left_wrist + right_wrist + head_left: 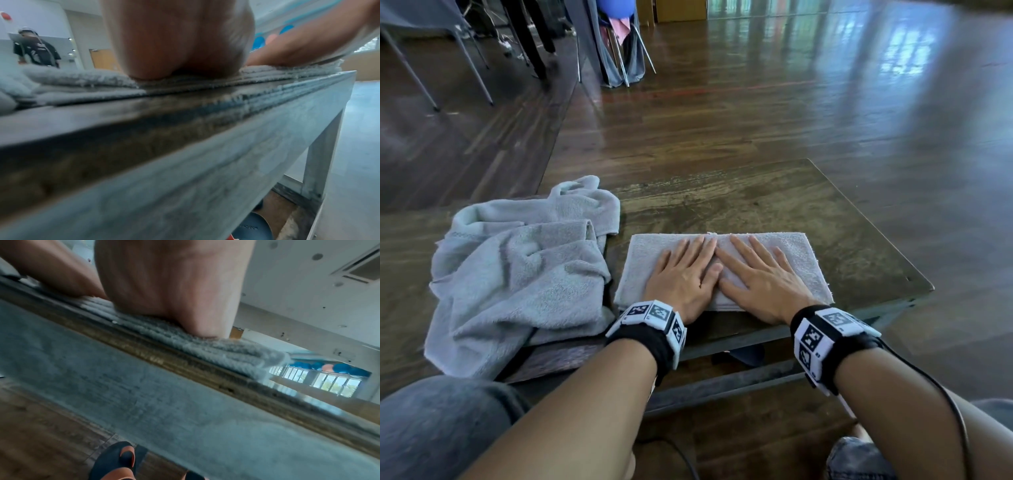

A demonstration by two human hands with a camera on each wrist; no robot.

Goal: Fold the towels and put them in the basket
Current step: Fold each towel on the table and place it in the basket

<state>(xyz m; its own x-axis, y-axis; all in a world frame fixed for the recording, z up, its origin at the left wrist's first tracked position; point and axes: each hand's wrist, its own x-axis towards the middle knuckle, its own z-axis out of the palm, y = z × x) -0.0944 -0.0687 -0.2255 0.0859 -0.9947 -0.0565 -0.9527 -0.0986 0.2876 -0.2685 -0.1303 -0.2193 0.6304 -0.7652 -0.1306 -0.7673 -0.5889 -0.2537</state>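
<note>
A grey towel point(798, 253) lies folded into a flat rectangle near the front edge of a low wooden table point(756, 195). My left hand point(685, 270) and right hand point(760, 274) both press flat on it, fingers straight, index fingertips nearly touching at the middle. In the left wrist view the heel of my left hand point(180, 48) bears down on the stacked layers of the towel point(82, 81). The right wrist view shows the palm of my right hand point(174, 288) on the towel point(226, 350). A crumpled heap of pale towels point(517, 274) lies at the table's left. No basket is in view.
The table's front rail point(205, 170) is grey metal. Dark wooden floor point(825, 102) stretches beyond the table. Chair legs and draped cloth point(619, 51) stand far back left. A person in black point(35, 50) stands in the distance. My sandalled foot point(117, 462) is under the table.
</note>
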